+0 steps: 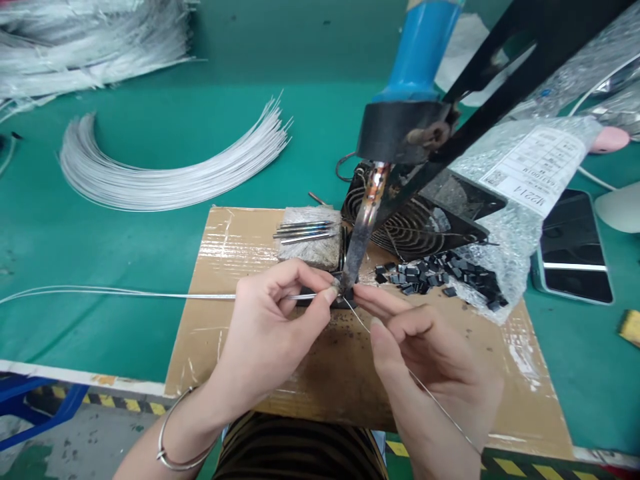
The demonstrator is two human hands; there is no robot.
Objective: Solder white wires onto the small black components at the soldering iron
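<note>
Green tabletop (120, 250), white wires (210, 296) pinched in left hand (275, 337), trailing leftward

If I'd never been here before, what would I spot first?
Probably the big blue soldering iron slanting down to the middle, its tip between the left hand, pinching white strands, and the right hand, holding a thin silvery wire. Next, maybe the curved bundle of white wires on the green table at upper left, then the pile of small black pieces in front of the fan, right of centre.
</note>
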